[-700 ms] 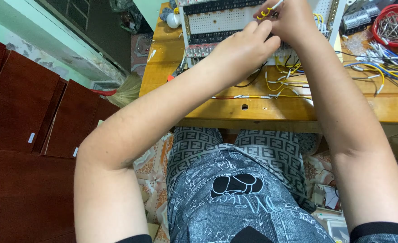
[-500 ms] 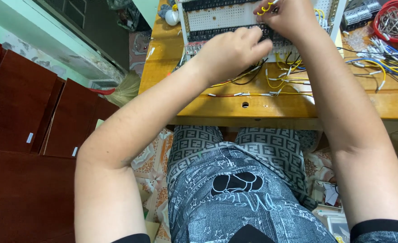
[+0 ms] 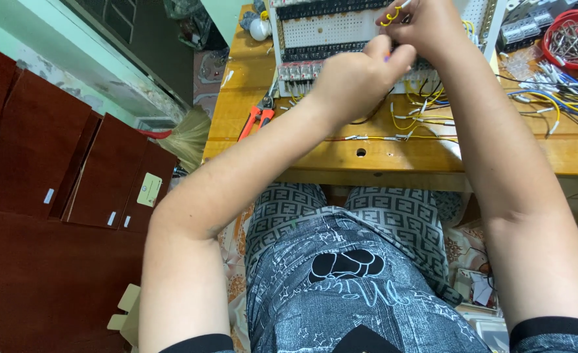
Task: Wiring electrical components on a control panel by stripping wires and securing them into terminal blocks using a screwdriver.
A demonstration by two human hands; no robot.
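Wooden workbench (image 3: pixel 380 153) beside dark red cabinets; perforated wiring panel (image 3: pixel 341 29) stands at far edge, loose wires spread before it

Left hand (image 3: pixel 357 78) curled tight at terminal row (image 3: pixel 302 68), what it pinches hidden

Right hand (image 3: pixel 426 26) closed on yellow wire (image 3: pixel 391 14) above panel

Step seems wire seating into terminal; next likely needs steady aim of wire end

Red pliers (image 3: pixel 256 120) — broom (image 3: pixel 185 136) — red bowl (image 3: pixel 554 57)

You have two bare hands up top: left hand (image 3: pixel 357 78), right hand (image 3: pixel 426 26); one white perforated wiring panel (image 3: pixel 331 29), one red round plastic bowl (image 3: pixel 573 39), one red-handled pliers (image 3: pixel 256 117).
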